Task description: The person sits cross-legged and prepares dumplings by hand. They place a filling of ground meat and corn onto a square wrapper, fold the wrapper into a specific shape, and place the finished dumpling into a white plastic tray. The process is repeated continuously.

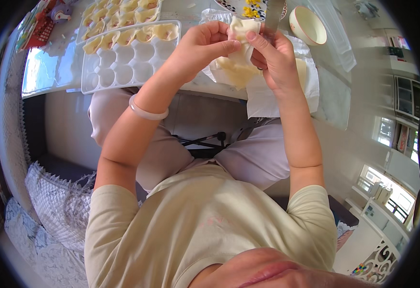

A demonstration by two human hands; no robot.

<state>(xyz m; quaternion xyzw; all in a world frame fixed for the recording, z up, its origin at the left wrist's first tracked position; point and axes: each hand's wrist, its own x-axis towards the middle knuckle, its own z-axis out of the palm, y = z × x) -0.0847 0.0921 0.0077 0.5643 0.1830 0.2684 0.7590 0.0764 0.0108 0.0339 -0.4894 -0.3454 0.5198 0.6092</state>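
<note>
At 11 o'clock, a white cup tray is lying on the worktop, its far row carrying pleated dumplings and its nearer cups showing their bare round bottoms. Just beyond it, a second tray is holding more dumplings in several rows, running out of view at the top. At 1 o'clock, a cream bowl with a reddish rim is standing tilted toward the viewer. A patterned plate is showing at 12 o'clock, partly cut off.

Near 12 o'clock, both hands are working close together. The left hand is pinching the left edge of a pale dough wrapper, thumb and curled fingers nearly together with dough between them. The right hand is clamping the wrapper's right side, its thumb pressing on the front. A grey metal blade is rising beside the right fingers; whether they are gripping it cannot be told.

The wrapper is hanging between the two sets of fingers, its lower end dropping toward 6 o'clock. Directly beneath, more pale wrappers are resting on white paper.
</note>
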